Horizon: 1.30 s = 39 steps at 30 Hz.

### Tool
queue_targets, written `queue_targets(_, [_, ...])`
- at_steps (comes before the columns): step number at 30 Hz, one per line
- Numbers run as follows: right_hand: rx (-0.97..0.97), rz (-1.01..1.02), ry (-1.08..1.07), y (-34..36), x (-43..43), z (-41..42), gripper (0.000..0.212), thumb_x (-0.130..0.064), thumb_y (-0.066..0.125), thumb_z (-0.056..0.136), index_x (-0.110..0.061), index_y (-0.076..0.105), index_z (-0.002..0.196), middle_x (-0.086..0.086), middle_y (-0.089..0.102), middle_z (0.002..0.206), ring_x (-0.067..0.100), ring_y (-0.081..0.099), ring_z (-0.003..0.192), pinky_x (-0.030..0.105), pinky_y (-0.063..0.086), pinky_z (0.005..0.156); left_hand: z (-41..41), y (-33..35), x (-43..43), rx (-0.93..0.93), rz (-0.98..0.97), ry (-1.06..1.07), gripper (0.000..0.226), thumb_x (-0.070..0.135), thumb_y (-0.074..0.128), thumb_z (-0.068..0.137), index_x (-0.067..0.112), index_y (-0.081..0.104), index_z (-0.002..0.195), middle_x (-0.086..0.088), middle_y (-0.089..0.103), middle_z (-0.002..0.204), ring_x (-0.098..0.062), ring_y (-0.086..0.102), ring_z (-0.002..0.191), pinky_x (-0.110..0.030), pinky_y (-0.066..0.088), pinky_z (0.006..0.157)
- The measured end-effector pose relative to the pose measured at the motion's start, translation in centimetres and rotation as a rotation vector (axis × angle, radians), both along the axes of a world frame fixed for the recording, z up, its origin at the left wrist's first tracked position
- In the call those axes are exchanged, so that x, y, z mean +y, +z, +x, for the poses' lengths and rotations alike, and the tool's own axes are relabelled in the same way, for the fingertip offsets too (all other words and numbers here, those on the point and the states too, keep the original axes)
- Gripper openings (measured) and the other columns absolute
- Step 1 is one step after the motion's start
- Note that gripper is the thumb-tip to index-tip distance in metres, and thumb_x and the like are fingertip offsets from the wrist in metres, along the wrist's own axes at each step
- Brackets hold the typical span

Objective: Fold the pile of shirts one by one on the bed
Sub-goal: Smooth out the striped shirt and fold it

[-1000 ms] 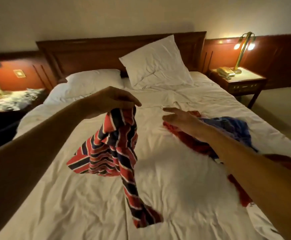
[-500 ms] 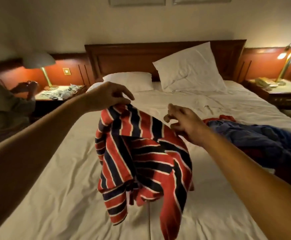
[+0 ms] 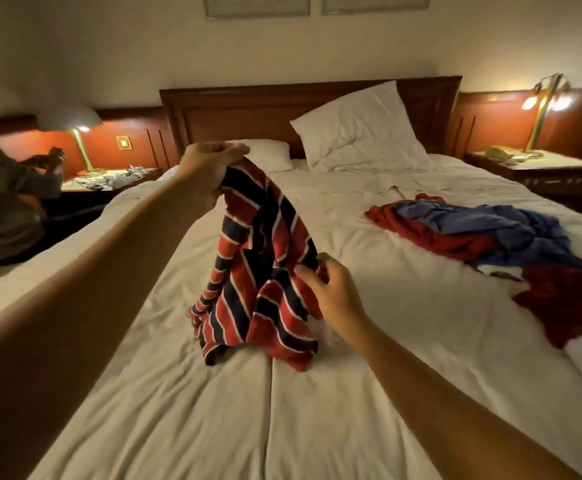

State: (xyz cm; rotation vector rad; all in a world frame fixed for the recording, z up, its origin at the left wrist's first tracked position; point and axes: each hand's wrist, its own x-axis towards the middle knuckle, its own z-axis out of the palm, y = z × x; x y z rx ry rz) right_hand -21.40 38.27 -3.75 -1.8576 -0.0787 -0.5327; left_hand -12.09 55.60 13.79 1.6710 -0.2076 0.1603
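On bed [image 3: 386, 306], right side: crumpled pile of shirts [image 3: 473, 230], red & blue. Ctr: striped shirt [image 3: 258, 271] held up, hem touching sheet. Left hand [image 3: 210, 168] up top, fingers pinching shirt's upper edge. Right hand [image 3: 331, 292] lower, fingers curled on a mid fold.

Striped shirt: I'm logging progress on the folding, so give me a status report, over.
Left hand grips striped shirt at top. Right hand pinches it lower down. Shirt bunched, bottom on bed, not folded. Pile of shirts apart at right.
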Motion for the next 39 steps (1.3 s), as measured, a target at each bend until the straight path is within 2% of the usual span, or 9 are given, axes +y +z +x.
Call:
queue_targets(3, [-0.059,0.035,-0.038,5.1,-3.8,-1.9,0.02,-0.037,0.056,0.1,-0.02,0.064,0.094,-0.008,0.068,0.086,-0.004,0.062,0.074,0.014,0.047,0.071,-2.3,1.5,3.9,-0.134,0.061,-0.054,0.01,0.014,0.065,0.095,0.02,0.072,0.091,0.003,0.069,0.089,-0.003,0.068,0.072,-0.017,0.057,0.066])
queue_targets(7, [-0.088,-0.348,-0.004,14.1,-8.7,-3.5,0.041,-0.039,0.052,0.1,-0.003,0.062,0.085,0.017,0.062,0.078,0.01,0.057,0.07,0.03,0.048,0.071,-5.0,2.8,5.6,-0.474,0.738,-0.114,0.006,0.045,0.063,0.089,0.042,0.063,0.094,0.013,0.061,0.094,-0.006,0.061,0.087,-0.022,0.05,0.072])
queue_targets(11, [-0.009,-0.612,-0.056,19.1,-11.8,-5.5,0.064,-0.06,0.046,0.092,-0.001,0.07,0.096,0.019,0.07,0.09,0.027,0.067,0.082,0.037,0.054,0.079,-5.9,0.8,4.5,-0.755,1.168,-0.162,0.079,0.071,0.065,0.063,0.031,0.055,0.13,0.006,0.051,0.111,-0.016,0.051,0.1,-0.029,0.047,0.079])
queue_targets(16, [0.074,-0.665,-0.096,20.1,-13.2,-7.2,0.068,-0.067,0.047,0.084,-0.004,0.069,0.075,0.006,0.065,0.065,0.015,0.06,0.057,0.027,0.047,0.059,-5.1,-1.5,3.0,-0.784,1.031,-0.118,0.032,0.036,0.066,0.09,0.014,0.067,0.114,-0.004,0.071,0.105,-0.008,0.059,0.082,-0.007,0.041,0.062])
queue_targets(20, [0.071,-0.679,-0.115,19.2,-14.1,-7.4,0.074,-0.068,0.046,0.085,0.001,0.073,0.091,0.017,0.072,0.082,0.027,0.069,0.073,0.033,0.058,0.066,-5.2,-1.8,2.5,-0.633,0.898,-0.213,0.015,0.023,0.059,0.097,0.015,0.071,0.102,0.0,0.071,0.094,-0.016,0.067,0.085,-0.033,0.059,0.08])
queue_targets(24, [0.003,-0.579,-0.093,20.0,-14.1,-7.1,0.08,-0.066,0.045,0.087,0.01,0.067,0.089,0.029,0.066,0.084,0.032,0.067,0.069,0.025,0.053,0.061,-6.5,0.3,3.0,-0.339,0.565,-0.299,0.022,0.032,0.051,0.101,0.021,0.068,0.095,-0.004,0.071,0.089,-0.024,0.071,0.087,-0.037,0.059,0.081])
queue_targets(29, [0.083,-0.155,0.141,25.7,-13.1,-7.1,0.075,-0.063,0.067,0.069,0.001,0.07,0.106,0.017,0.075,0.097,0.028,0.072,0.087,0.027,0.059,0.071,-9.8,8.4,4.3,-0.341,0.242,-0.437,0.023,0.046,0.061,0.081,0.028,0.071,0.088,0.018,0.072,0.071,0.0,0.07,0.068,-0.019,0.056,0.059])
queue_targets(35, [0.333,-0.352,0.151,29.3,-13.5,-5.4,0.053,-0.061,0.067,0.074,-0.017,0.071,0.105,0.005,0.077,0.096,0.02,0.074,0.086,0.027,0.058,0.067,-5.1,12.8,4.8,-0.382,0.71,-0.398,0.056,0.077,0.075,0.059,0.038,0.071,0.099,0.004,0.074,0.098,-0.012,0.072,0.09,-0.033,0.058,0.081])
queue_targets(39, [0.215,-0.666,-0.145,24.3,-13.6,-0.1,0.046,-0.059,0.067,0.084,-0.014,0.064,0.073,0.003,0.062,0.074,0.021,0.06,0.075,0.027,0.041,0.059,1.9,5.6,2.5,-0.375,0.85,-0.218,0.035,0.042,0.074,0.086,0.022,0.069,0.114,-0.002,0.07,0.109,-0.022,0.069,0.098,-0.047,0.057,0.09])
